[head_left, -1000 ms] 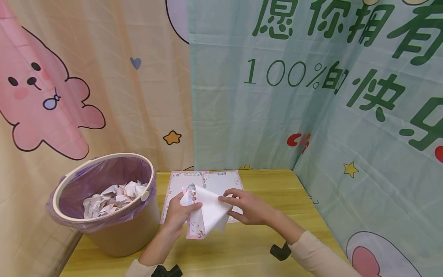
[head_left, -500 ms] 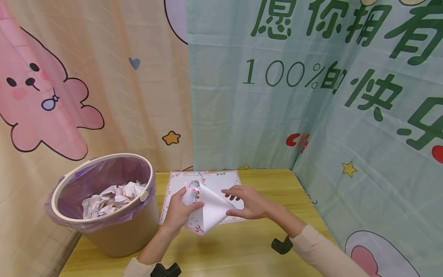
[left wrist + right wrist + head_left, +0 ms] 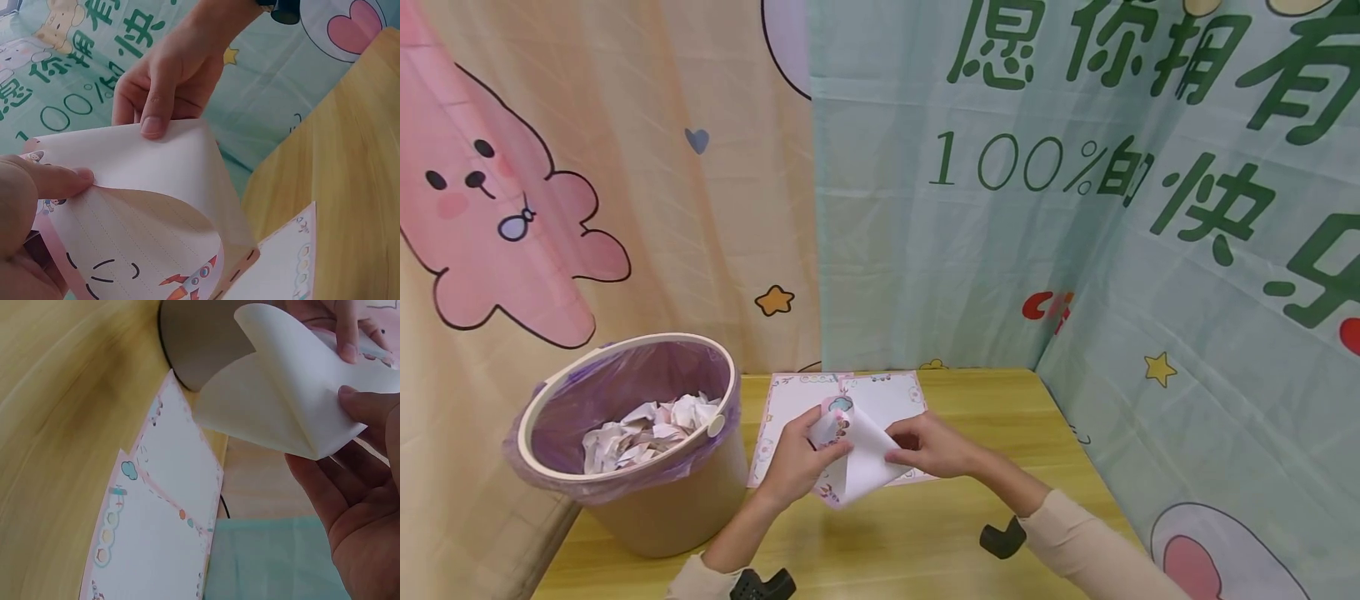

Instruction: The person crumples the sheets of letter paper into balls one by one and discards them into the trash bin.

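Note:
A sheet of stationery paper (image 3: 867, 454) with a pink printed border is held above the table, one side folded over so its plain white back shows. My left hand (image 3: 797, 458) pinches its left part, thumb on top over the folded edge. At the right side, my right hand (image 3: 934, 446) pinches the fold between thumb and fingers. In the left wrist view the folded paper (image 3: 144, 156) curves over, with dotted lines and a rocket print inside the bend. The right wrist view shows the paper's white back (image 3: 294, 381) with a crease down to a corner.
Two bordered paper sheets (image 3: 887, 396) lie side by side at the back of the wooden table (image 3: 992, 417), partly behind the hands. A bin (image 3: 662, 517) with a purple liner stands at the left, holding crumpled paper (image 3: 647, 429). Printed curtains (image 3: 925, 275) hang behind the table.
The right hand's fingers, spread off the paper half a second ago, now pinch its right edge. Both hands and the folded paper have shifted slightly; the left hand moved a little right.

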The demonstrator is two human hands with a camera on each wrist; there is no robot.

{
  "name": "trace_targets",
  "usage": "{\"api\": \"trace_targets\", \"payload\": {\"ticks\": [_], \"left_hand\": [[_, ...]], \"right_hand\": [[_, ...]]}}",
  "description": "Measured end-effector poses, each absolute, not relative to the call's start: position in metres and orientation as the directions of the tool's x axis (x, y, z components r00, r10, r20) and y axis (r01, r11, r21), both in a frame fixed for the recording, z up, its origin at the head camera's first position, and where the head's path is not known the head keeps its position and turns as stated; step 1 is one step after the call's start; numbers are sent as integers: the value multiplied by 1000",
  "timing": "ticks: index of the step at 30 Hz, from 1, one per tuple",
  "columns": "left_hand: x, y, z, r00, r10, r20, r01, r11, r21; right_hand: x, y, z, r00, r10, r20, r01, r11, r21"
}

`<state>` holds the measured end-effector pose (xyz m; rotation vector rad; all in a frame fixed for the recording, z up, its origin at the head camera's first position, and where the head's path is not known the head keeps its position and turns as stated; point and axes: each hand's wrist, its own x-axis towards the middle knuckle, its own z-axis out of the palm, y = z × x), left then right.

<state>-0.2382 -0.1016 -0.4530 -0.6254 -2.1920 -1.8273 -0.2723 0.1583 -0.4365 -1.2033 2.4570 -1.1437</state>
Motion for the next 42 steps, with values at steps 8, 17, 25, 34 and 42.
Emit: {"api": "trace_targets", "payload": {"ticks": [8,17,25,34,42], "left_hand": [[-242,-97,-458,-842,158,516,539,209,816],[-246,-88,-459,-733,199,650,654,465,596],[-242,-85,-461,-648,289,705,714,552,430],[-240,-89,-466,-654,358,667,734,513,445],[-245,-100,-471,-700,414,582,712,335,617]], "right_hand": [[-272,152,-440,-707,-690,154,-566,421,-709],[-268,140,-441,-807,-582,97,-430,467,-773],[-266,135,-445,-867,-496,-55,-136,341,-930],[-268,139,-447,-892,-438,-108,-44,324,-945],[-269,141,-447,-894,-433,-119,-27,316,-948]]}}
